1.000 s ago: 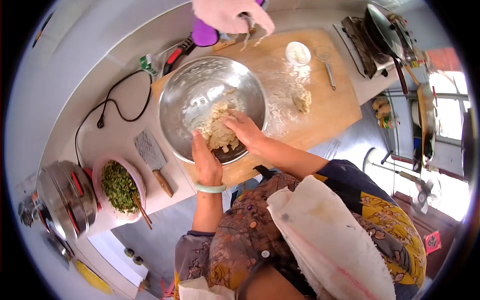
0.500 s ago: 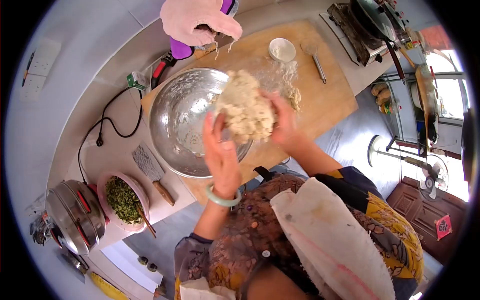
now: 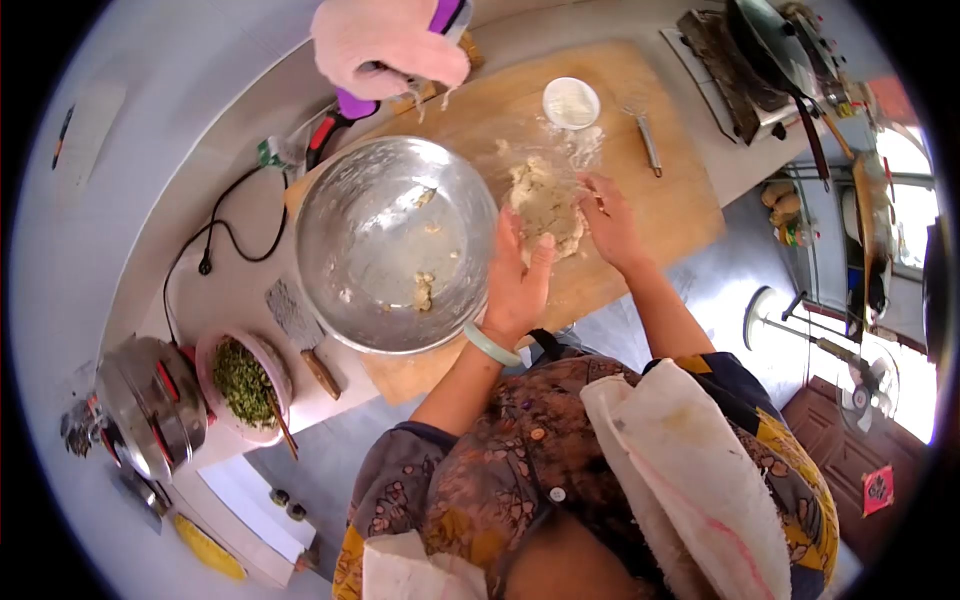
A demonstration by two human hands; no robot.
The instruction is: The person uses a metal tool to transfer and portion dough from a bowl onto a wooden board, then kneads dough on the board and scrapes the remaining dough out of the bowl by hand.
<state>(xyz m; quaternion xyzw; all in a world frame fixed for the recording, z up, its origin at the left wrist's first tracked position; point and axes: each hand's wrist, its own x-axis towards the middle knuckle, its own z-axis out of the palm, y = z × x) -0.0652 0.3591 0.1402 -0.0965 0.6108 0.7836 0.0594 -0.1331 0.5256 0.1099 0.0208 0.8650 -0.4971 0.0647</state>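
A lump of shaggy, pale dough (image 3: 548, 212) lies on the wooden board (image 3: 660, 215), just right of a large steel bowl (image 3: 335, 250). My left hand (image 3: 520, 285) is at the dough's near left edge, beside the bowl's rim, with thumb and fingers apart and a pale green bangle on the wrist. On the dough's right side is my right hand (image 3: 610, 222), fingers loosely bent and apart; whether the tips touch the dough is hard to tell. Small dough scraps (image 3: 424, 292) stick inside the bowl. Loose flour (image 3: 583, 147) is scattered beyond the dough.
A small white bowl (image 3: 571, 104) and a metal-handled strainer (image 3: 648, 145) stand on the board's far side. To the left are a cleaver (image 3: 318, 370), a bowl of chopped greens (image 3: 240, 385), a cord (image 3: 215, 235) and a steel pot (image 3: 150, 405). A gas stove (image 3: 715, 85) is far right.
The dough has gone from between my lifted hands, by the bowl's right rim, down onto the board. Both hands have moved right and parted from around it. Scraps in the bowl now show.
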